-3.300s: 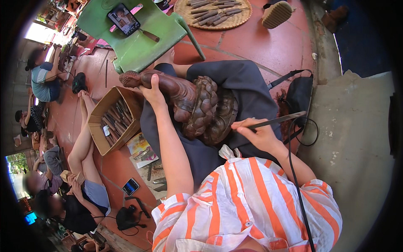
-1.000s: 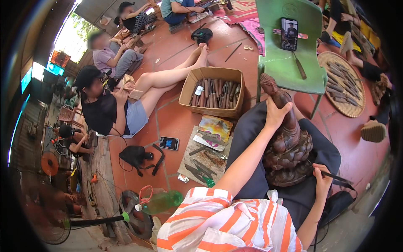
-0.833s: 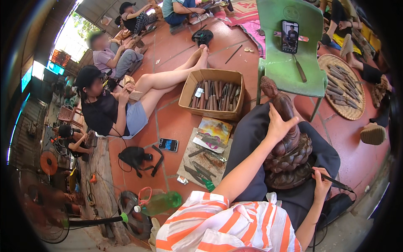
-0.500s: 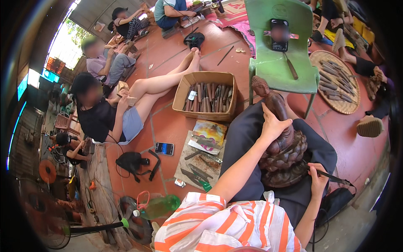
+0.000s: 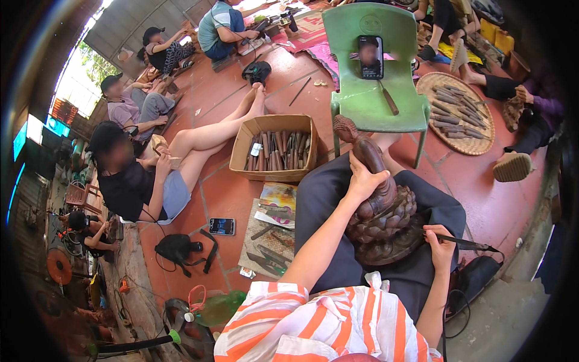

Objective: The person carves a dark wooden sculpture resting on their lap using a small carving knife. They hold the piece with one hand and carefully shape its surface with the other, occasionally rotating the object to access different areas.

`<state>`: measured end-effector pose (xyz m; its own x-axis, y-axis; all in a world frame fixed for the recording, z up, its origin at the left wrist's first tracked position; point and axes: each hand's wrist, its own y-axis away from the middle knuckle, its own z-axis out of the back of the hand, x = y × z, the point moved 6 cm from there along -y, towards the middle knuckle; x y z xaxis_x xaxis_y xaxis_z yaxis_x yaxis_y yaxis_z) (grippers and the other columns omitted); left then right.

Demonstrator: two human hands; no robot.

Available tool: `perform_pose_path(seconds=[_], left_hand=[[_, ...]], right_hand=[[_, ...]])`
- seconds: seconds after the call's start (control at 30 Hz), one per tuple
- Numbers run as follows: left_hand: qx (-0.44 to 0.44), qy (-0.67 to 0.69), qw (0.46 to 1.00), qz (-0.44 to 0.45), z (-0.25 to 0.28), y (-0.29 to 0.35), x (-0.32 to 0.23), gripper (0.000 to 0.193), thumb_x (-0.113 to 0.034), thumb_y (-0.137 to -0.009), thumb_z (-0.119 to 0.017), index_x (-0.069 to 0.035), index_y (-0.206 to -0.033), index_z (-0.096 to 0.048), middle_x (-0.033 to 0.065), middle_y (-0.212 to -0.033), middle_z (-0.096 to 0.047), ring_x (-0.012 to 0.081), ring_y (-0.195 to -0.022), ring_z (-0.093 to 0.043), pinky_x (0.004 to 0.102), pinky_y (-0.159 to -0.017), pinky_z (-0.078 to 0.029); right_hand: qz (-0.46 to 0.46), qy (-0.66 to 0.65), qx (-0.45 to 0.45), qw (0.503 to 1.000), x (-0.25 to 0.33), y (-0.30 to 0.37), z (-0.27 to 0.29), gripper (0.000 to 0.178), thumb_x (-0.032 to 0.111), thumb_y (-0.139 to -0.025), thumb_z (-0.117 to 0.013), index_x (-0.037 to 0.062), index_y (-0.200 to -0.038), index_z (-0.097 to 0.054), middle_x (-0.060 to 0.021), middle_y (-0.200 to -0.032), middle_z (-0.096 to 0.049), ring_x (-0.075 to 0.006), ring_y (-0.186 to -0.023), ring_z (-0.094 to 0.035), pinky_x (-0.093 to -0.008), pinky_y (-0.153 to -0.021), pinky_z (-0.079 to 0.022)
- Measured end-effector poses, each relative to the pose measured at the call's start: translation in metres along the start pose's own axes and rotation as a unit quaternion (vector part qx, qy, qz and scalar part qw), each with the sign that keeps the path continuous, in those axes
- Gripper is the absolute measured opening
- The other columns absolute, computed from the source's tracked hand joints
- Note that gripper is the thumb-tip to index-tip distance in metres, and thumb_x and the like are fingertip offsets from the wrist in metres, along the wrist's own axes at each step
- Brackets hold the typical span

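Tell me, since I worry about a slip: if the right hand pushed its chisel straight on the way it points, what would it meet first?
The right hand holds the chisel with its tip aimed left at the carved wooden statue. The lotus-shaped base would probably be met first, well below the left hand gripping the figure. Depth is unclear.

Open brown cardboard box [image 5: 274, 148] on floor, centre, holding tools. Black phone [image 5: 370, 57] upright on far green chair, screen lit. Second black phone [image 5: 221, 226] flat on floor, left. Colourful printed sheet [image 5: 278, 196] near box.
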<state>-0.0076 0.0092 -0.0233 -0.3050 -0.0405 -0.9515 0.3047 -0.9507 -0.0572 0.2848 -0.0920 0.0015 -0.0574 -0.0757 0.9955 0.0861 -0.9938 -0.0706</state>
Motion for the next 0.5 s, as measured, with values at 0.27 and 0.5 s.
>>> perform_pose_path(seconds=[0.27, 0.5], left_hand=[[0.063, 0.108, 0.992, -0.022, 0.0, 0.002, -0.003, 0.118, -0.027, -0.066, -0.08, 0.011, -0.142, 0.002, 0.0344, -0.142, -0.021, 0.0381, -0.135, -0.031, 0.0365, -0.11, -0.031], [0.092, 0.164, 0.98, -0.062, 0.022, 0.002, 0.016, 0.111, -0.032, -0.066, -0.08, 0.002, -0.142, -0.007, 0.0182, -0.139, -0.033, 0.0282, -0.13, -0.035, 0.0377, -0.111, -0.027]], right_hand=[[-0.03, 0.01, -0.029, 0.999, 0.009, 0.002, 0.006, 0.006, 0.0, -0.086, -0.066, -0.0049, -0.087, -0.068, -0.0077, -0.084, -0.067, -0.0104, -0.069, -0.059, -0.0224, -0.062, -0.047], [-0.007, -0.03, 0.003, 1.0, 0.008, -0.005, -0.007, 0.006, 0.001, -0.086, -0.066, -0.0043, -0.087, -0.069, -0.0089, -0.087, -0.068, -0.0109, -0.071, -0.06, -0.0224, -0.062, -0.048]])
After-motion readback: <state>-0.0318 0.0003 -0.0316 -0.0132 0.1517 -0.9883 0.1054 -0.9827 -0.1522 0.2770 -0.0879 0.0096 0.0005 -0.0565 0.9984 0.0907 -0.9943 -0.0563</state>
